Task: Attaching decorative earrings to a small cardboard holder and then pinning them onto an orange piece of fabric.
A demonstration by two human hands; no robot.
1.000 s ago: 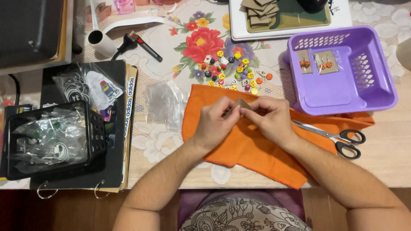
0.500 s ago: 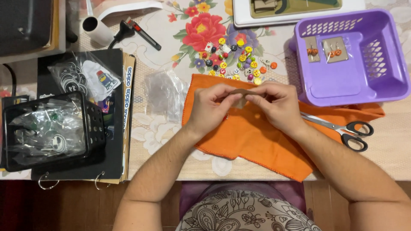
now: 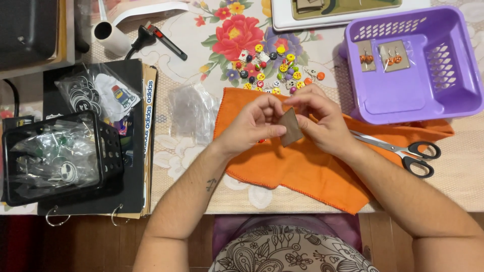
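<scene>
Both hands meet over the middle of the worktop (image 3: 469, 186). The left hand (image 3: 250, 126) and the right hand (image 3: 322, 121) share one small brown card (image 3: 291, 127): the left grip is closed on its left edge, thumb in front and fingers curled behind; the right grip is closed on its right edge and top. The card is held tilted, raised just above the cloth. Whether anything is fastened to it cannot be told.

Directly under the grip lies an orange cloth (image 3: 302, 168), spread flat, its right end running beneath a basket. A tiny red bead (image 3: 260, 141) shows on the cloth just below the left thumb.

Just right of the right wrist: scissors (image 3: 403, 148) with black handles, blades shut, lying partly on the cloth.

Just beyond the fingertips: a scatter of small coloured beads and charms (image 3: 275, 68) on the flowered tablecloth, touching the cloth's far edge. Left of the left hand: a clear plastic bag (image 3: 191, 111), crumpled.

Right and beyond the right hand: a purple plastic basket (image 3: 454, 98) holding two brown cards with orange earrings (image 3: 380, 54).

Far left of the grip: a black crate (image 3: 108, 151) stuffed with clear bags, standing on a black binder (image 3: 131, 80). Farthest, beyond the beads: a white tray (image 3: 282, 20) at the upper edge.
</scene>
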